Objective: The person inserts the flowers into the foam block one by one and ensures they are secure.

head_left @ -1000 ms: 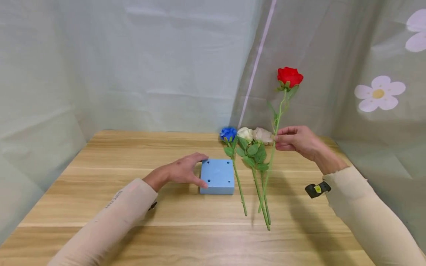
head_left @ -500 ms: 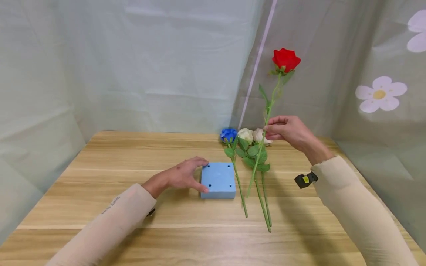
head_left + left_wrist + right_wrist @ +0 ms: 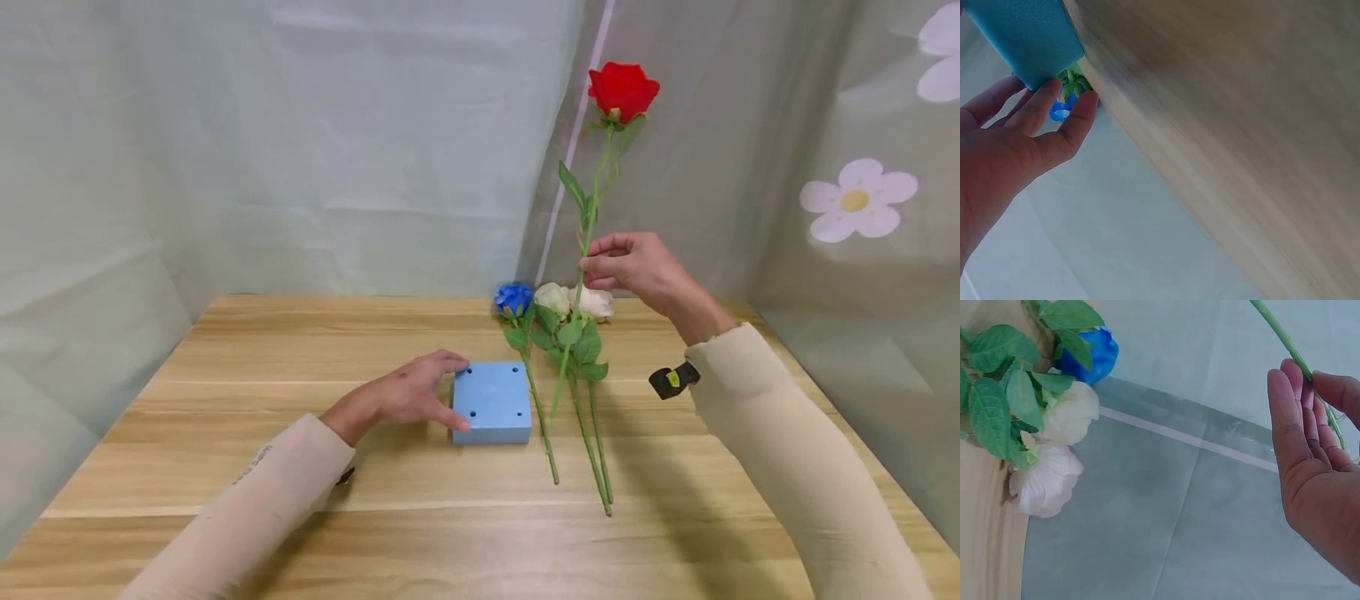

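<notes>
My right hand (image 3: 630, 265) pinches the green stem of a red rose (image 3: 624, 92) between thumb and fingertips. The rose stands nearly upright, bloom at the top, its lower stem (image 3: 1282, 336) bare. In the head view the stem's lower end overlaps the table just right of a light blue square block (image 3: 491, 396) with several small holes in its top. My left hand (image 3: 416, 392) holds that block at its left side, thumb at the front corner and fingers at the back one. The left wrist view shows fingertips (image 3: 1052, 87) against the block's side.
Right of the block, a blue rose (image 3: 513, 300), a white rose (image 3: 552, 300) and a pale pink rose (image 3: 596, 304) lie on the wooden table (image 3: 360, 533), blooms toward the back edge. Grey curtains (image 3: 405, 150) hang behind and at the sides.
My right hand has lifted the red rose and carried it leftward, its stem end shifting from over the lying stems to near the block. My left hand has stayed at the block.
</notes>
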Demonstrator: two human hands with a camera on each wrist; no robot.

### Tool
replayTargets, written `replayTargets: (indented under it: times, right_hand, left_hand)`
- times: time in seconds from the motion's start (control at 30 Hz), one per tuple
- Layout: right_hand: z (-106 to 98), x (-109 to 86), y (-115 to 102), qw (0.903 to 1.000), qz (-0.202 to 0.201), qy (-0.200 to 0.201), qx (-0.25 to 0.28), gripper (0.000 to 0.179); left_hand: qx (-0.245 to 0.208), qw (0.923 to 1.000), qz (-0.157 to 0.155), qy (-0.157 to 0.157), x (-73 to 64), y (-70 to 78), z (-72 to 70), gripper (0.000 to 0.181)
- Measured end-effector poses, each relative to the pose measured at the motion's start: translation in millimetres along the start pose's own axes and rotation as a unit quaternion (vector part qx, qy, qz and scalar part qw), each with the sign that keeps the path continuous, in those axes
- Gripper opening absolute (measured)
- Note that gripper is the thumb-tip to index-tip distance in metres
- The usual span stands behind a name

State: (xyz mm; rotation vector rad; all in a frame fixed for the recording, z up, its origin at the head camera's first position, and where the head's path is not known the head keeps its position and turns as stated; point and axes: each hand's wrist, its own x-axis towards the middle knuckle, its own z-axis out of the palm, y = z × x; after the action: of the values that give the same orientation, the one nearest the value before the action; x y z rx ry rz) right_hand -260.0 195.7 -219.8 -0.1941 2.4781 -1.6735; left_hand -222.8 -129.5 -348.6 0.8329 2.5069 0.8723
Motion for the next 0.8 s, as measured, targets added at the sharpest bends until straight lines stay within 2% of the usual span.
replayTargets:
  times: [0.53, 0.8]
  right_hand:
    - [20, 17.8, -23, 0.9996, -0.02, 0.006, 0.017, 0.022]
    - [31, 22.1, -27, 0.9993, -0.022, 0.012, 0.027, 0.028]
  left_hand:
    - [-0.005, 0.9998, -0.02, -0.007, -2.2, -4.4, -8.4, 0.099]
    - [-0.005, 0.9999, -0.015, -0.007, -5.7, -2.1, -6.4, 0.099]
